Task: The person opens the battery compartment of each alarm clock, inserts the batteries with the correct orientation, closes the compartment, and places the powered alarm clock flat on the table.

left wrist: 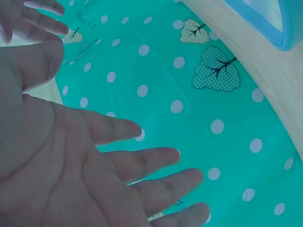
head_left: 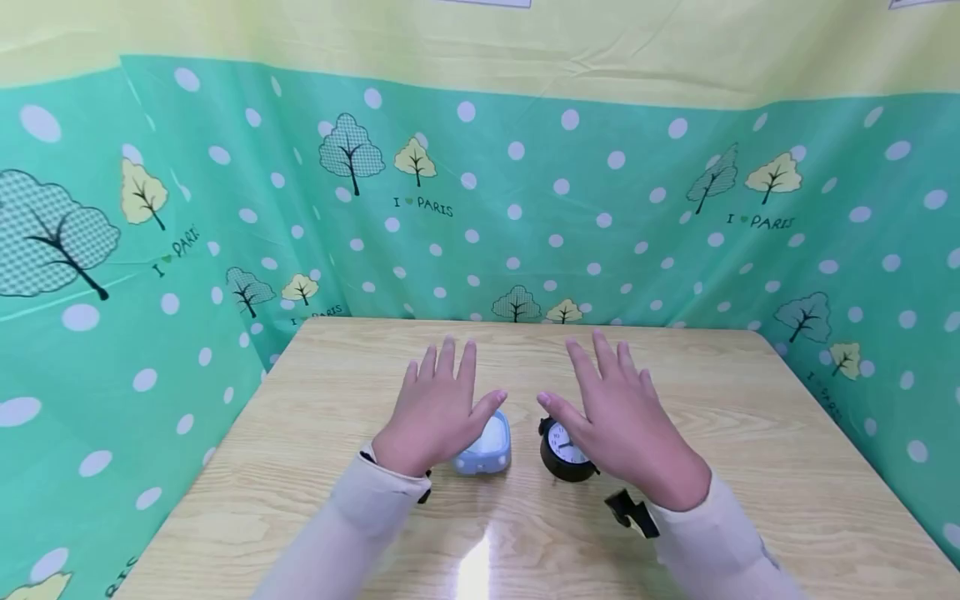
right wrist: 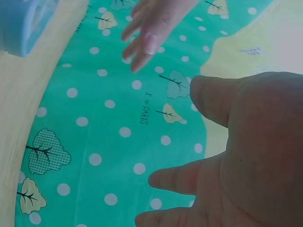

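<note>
Both hands are held over the table with fingers straight and spread, backs up in the head view. The left hand (head_left: 437, 412) partly covers a light blue, rounded, box-like thing (head_left: 483, 447) with a pale top; its thumb overlaps that thing's far edge. Just right of it lies a round black alarm clock (head_left: 567, 454), white dial facing up, partly hidden by the right hand (head_left: 630, 421). Bare palms show in the left wrist view, left hand (left wrist: 71, 161), and in the right wrist view, right hand (right wrist: 255, 156). Neither hand holds anything.
A light wood-grain table (head_left: 697, 375) stretches under the hands. Behind and at the sides hangs a green curtain (head_left: 517, 208) with white dots and printed trees. A small black mount (head_left: 632, 512) sits at the right wrist.
</note>
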{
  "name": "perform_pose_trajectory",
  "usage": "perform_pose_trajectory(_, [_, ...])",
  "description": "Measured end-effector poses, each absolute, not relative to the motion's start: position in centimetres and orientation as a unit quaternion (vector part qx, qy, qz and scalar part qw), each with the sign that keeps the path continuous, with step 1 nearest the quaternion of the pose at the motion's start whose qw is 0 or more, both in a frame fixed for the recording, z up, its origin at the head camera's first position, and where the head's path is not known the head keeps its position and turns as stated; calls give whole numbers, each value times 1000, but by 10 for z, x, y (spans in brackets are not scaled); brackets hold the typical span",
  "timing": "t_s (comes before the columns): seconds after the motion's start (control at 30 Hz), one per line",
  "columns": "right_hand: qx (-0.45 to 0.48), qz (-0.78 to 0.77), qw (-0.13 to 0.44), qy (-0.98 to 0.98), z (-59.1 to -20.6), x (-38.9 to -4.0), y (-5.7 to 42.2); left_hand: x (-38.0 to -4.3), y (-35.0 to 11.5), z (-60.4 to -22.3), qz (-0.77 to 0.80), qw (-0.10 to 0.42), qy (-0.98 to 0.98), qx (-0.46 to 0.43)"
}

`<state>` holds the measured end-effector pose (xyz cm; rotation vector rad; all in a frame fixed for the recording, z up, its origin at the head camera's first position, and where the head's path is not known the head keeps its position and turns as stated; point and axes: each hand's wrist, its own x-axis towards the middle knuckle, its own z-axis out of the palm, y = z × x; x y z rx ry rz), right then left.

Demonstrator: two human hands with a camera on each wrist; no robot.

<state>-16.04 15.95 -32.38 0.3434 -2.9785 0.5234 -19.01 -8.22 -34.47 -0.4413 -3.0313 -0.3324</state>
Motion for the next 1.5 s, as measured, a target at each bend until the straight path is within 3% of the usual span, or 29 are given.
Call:
perform_pose_trajectory(0.73, [115,174,36,-977,-330,-149,163,-187,-69,-386,-89,57,-987,-120])
perform_pose_trajectory(1.5, [123,162,27,-979,-330,-151,159,-192,-67,-403,-67,33,-994,-77])
